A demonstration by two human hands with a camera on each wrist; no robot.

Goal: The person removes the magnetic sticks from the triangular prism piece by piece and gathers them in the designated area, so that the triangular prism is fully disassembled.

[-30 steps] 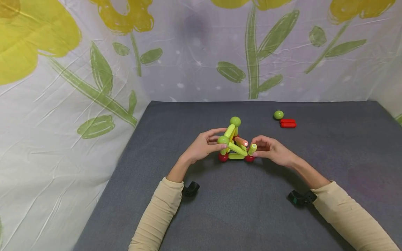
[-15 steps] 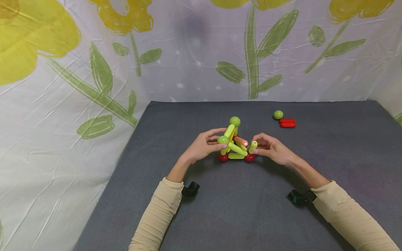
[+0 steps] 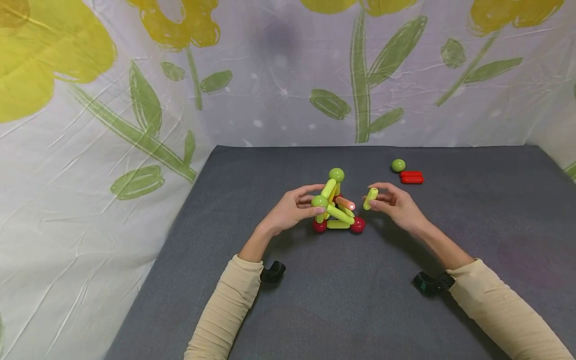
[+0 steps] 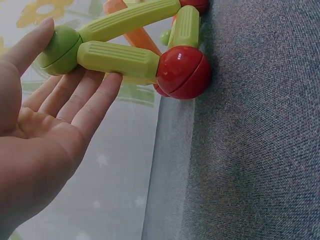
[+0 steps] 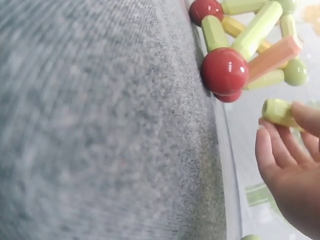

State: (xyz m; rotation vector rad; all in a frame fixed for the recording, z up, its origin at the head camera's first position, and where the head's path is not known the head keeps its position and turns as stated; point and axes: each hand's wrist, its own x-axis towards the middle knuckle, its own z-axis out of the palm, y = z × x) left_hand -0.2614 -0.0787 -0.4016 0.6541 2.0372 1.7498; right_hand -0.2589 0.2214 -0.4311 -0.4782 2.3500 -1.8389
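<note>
A small frame of magnetic rods and balls stands on the dark table, with red balls low down and green balls higher up. My left hand holds its near-left green ball between thumb and fingers; in the left wrist view other fingertips touch a yellow-green rod. My right hand pinches a loose yellow-green rod in the air, just right of the frame and apart from it. An orange rod slants out of the frame, its near end bare.
Toward the back right of the table lie a loose green ball and two red rods side by side. A flower-printed cloth hangs behind and to the left of the table.
The yellow-green rod stood at the near-right red ball; my right hand has lifted it off, up and slightly right. My left hand and the frame have stayed in place.
</note>
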